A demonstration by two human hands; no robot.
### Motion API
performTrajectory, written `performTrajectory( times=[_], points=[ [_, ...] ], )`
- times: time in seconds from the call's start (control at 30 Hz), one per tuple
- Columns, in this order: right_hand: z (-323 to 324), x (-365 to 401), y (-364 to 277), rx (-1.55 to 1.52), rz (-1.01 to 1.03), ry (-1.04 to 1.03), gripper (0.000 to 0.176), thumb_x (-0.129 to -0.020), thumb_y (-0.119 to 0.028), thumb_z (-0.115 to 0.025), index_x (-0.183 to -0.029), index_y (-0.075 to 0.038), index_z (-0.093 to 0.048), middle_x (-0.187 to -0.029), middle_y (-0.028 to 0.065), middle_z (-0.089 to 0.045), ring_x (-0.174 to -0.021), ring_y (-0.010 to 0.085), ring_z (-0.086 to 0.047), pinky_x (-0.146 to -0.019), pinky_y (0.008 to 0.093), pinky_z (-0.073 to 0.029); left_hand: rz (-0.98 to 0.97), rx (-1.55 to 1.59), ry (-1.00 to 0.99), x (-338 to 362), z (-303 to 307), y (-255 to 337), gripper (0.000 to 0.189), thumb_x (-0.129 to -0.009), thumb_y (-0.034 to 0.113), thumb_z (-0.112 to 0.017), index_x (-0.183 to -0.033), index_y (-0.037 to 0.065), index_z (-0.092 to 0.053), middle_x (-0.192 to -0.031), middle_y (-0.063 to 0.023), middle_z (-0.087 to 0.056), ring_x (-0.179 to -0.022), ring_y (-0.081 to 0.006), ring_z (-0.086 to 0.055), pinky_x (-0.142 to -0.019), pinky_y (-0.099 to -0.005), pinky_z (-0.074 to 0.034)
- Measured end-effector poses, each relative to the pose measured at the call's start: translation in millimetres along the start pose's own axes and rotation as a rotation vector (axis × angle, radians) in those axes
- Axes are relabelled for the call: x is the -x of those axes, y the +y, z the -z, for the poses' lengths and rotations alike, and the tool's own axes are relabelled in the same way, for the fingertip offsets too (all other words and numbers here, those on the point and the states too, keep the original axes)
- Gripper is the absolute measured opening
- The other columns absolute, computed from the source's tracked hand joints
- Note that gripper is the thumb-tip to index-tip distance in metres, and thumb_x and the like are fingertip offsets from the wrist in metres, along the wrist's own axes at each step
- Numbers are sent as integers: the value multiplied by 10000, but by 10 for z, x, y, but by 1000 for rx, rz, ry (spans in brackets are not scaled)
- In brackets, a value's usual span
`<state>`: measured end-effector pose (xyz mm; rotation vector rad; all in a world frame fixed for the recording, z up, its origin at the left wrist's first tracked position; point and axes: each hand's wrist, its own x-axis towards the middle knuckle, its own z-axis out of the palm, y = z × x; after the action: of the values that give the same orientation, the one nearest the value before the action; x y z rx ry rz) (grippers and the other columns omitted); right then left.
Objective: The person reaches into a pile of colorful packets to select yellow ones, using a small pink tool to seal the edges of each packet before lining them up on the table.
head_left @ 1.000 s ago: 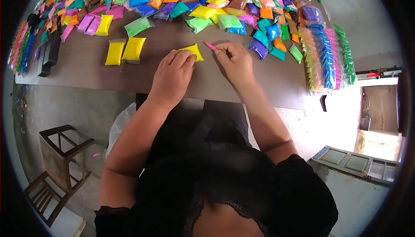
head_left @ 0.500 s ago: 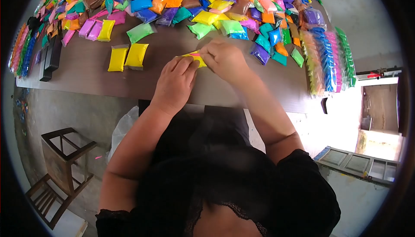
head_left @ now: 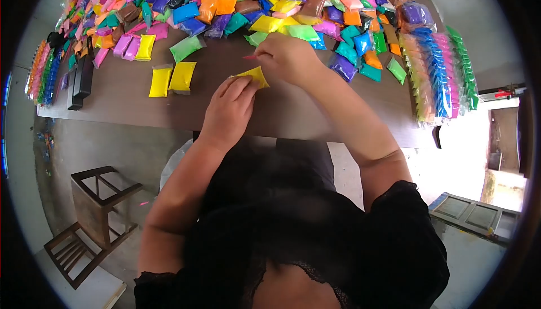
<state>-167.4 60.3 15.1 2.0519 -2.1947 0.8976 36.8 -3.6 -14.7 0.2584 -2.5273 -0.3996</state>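
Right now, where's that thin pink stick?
In the head view, the pink stick is above centre, jutting leftward from the right hand, just above the yellow packet held by the left hand.

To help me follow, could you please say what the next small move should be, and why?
Probably bring the slim pink piece to the yellow packet: the right hand holds the piece just beyond it, apparently not touching, while the left hand holds the packet.
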Motion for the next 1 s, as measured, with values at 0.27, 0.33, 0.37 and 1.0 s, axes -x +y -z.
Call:
performTrajectory(
  times=[0.27,0.33,0.37,1.0],
  points=[
    [-139,227,264,-587,-150,134,157,-840,-104,-751,-974,-30,-718,-899,121,-696,-800,261,-674,-718,350,-533,80,121,-68,4,131,-110,532,-784,99,-777,-1279,49,-588,-1318,-158,-561,-1149,-371,-582,-955,-425,-494],
    [-105,198,265,-710,-224,106,161,-842,-104,-745,-977,-22,-715,-900,124,-698,-784,263,-679,-701,351,-537,198,53,-111,-13,141,9,557,-777,158,-810,-1277,53,-588,-1224,-146,-566,-1064,-364,-592,-896,-450,-500],
    [-111,194,262,-733,-225,116,161,-842,-104,-745,-977,-22,-715,-900,124,-698,-784,263,-679,-701,351,-537,276,84,-81,-33,125,104,569,-759,221,-835,-1248,44,-603,-1141,-136,-559,-1008,-351,-586,-852,-450,-499],
    [-240,257,242,-306,-81,140,145,-878,-230,-644,-861,-114,-730,-884,121,-677,-783,338,-686,-681,445,-551,-9,-89,-47,-50,-5,232,300,-811,78,-744,-1090,-4,-674,-1151,-133,-605,-1058,-328,-597,-926,-423,-492]
  ],
)
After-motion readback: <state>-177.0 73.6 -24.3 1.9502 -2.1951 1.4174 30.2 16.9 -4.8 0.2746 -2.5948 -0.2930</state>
